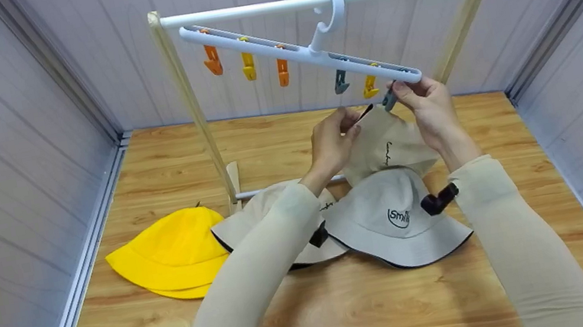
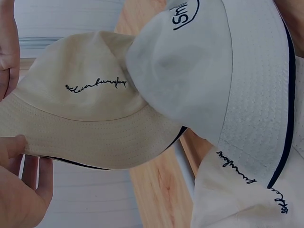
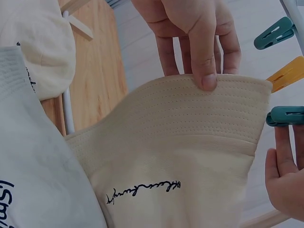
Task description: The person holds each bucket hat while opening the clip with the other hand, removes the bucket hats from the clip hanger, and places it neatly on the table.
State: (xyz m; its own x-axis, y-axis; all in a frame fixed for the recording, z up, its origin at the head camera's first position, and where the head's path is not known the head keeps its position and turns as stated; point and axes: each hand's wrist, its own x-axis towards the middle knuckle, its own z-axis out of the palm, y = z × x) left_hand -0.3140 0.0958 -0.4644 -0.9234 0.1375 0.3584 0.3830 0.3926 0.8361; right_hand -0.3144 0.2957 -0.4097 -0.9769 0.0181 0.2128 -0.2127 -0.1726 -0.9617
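Observation:
A beige bucket hat [image 1: 383, 138] with black script is held up by its brim, pinched between the thumb and fingers of my left hand [image 1: 332, 141]. My right hand [image 1: 431, 103] pinches a dark green clip [image 3: 285, 115] under the low right end of the white hanger [image 1: 302, 53]. The clip's tip lies right beside the hat's brim edge; I cannot tell whether it grips the cloth. The hanger tilts down to the right, hooked on the rack's white bar [image 1: 252, 10]. A pale grey "Smile" hat [image 1: 391, 218] overlaps the beige hat's lower part in the head view.
Orange, yellow and green clips hang along the hanger, such as an orange clip [image 1: 282, 66]. On the wooden floor [image 1: 354, 314] lie a yellow hat [image 1: 175, 250] and a cream hat [image 1: 244, 219]. The rack's wooden post [image 1: 195, 108] stands at left; panel walls enclose the space.

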